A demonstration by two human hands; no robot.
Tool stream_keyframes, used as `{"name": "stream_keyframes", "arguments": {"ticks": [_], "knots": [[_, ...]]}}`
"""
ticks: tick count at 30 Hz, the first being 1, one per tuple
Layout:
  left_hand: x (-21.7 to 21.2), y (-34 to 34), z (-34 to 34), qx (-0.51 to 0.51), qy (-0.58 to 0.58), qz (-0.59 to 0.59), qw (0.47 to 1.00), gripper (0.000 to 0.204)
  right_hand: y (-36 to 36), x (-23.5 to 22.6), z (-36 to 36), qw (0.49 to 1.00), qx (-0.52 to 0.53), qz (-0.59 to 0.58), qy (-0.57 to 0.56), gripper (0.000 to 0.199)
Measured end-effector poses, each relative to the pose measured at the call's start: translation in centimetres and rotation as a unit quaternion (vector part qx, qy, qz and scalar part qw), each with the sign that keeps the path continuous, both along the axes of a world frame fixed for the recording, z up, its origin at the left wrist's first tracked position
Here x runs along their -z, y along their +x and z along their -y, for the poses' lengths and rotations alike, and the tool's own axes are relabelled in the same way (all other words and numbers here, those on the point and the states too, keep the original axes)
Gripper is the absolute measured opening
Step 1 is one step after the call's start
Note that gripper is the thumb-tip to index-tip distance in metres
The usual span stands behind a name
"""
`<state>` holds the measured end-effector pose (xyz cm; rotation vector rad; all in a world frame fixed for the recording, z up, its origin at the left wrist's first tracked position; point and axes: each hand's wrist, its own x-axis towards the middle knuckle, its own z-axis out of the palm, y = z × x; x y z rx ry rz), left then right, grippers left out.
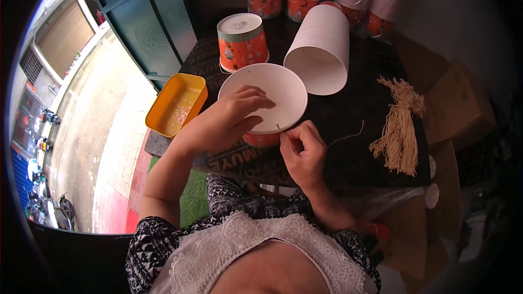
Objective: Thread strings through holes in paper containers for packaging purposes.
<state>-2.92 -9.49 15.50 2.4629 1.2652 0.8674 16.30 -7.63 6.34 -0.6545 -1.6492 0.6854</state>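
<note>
Right hand (304, 151) pinches cord (346, 138), trailing rightward, at paper bucket's (290, 95) near rim; left hand (231, 113), fingers open, overhangs the mouth.

**Tub open-end up, cord pinched at near rim**

Tub (284, 97): round, plain white inside, orange printed outer wall, thin white rim. Mouth faces up toward the viewer; only a strip of the outside shows below the near rim. Can't confirm whether it sits level or tips slightly, base out of sight. Left part of mouth and rim covered. Small dark spot high on the far inner wall, left of centre. Short dark mark inside the near wall, right of centre; could be a hole or a cord tip, too small to call.

Cord (345, 137): single thin strand, pinched just at the near rim, right side. Loose run trails right, free end hooked away from the viewer. Rest hidden in the grip.
</note>
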Motion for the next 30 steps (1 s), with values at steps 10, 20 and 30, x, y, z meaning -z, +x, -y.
{"name": "stream_keyframes", "arguments": {"ticks": [10,20,30], "knots": [[0.4,0.4,-3.3,0.132,-0.083,-0.088,0.984,0.022,-0.4,-0.1,-0.1,1.0,0.012,0.007,0.009,0.012],[1.3,0.7,-2.9,0.072,-0.071,-0.036,0.994,0.017,-0.1,0.2,0.4,0.997,-0.003,0.007,-0.071,0.011],[2.4,1.6,-2.2,0.04,-0.049,-0.128,0.99,0.021,3.3,-5.2,-1.6,0.911,0.01,0.331,0.244,0.022]]}}
